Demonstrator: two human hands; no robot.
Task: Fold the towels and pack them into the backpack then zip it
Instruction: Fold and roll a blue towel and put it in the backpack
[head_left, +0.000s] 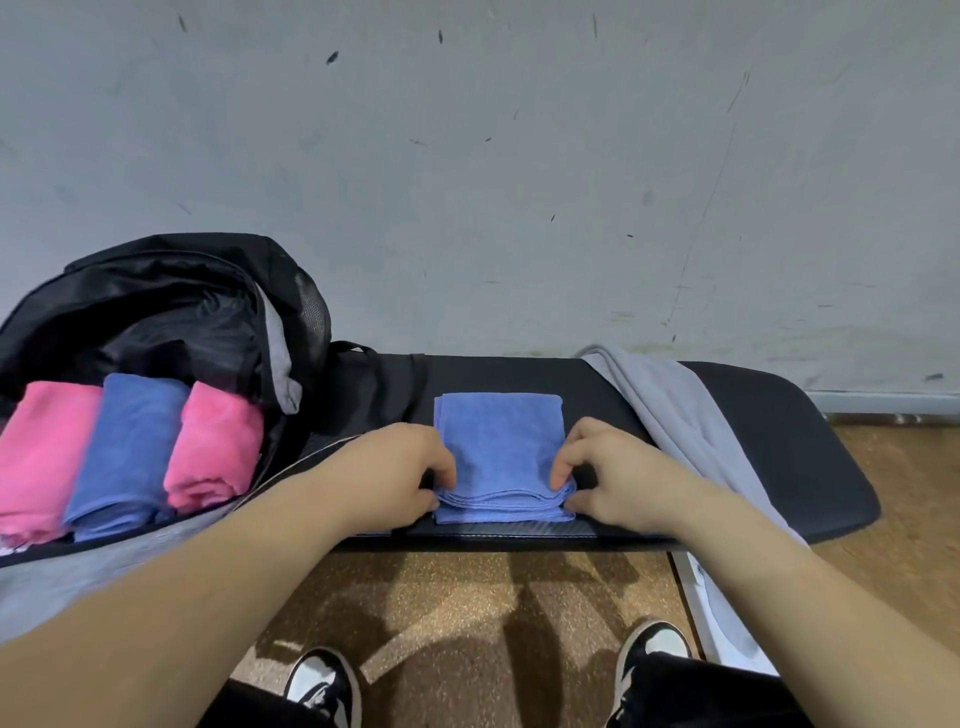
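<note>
Both forearms reach in from the bottom edge and meet at the blue towel. The left hand has its fingers curled over the towel's near left edge, thumb tucked low against the stacked layers. The right hand mirrors it: its fingers bend down onto the near right corner and the thumb presses in from the side, so each hand pinches its own side of the fold.

That towel is folded into a narrow rectangle of several layers. It lies flat on the black surface, with its near edge just short of the surface's front rim.

Right of it, close to the right hand, a grey towel lies unfolded across the surface. It runs from the wall side over the front rim and hangs down toward the floor.

To the left, the backpack lies open, its black top part slumped back against the wall. Three folded towels sit side by side in its main compartment, touching one another: a left pink towel, a packed blue towel and a right pink towel.

Below, on the speckled floor, a left shoe and a right shoe show, both black and white.
</note>
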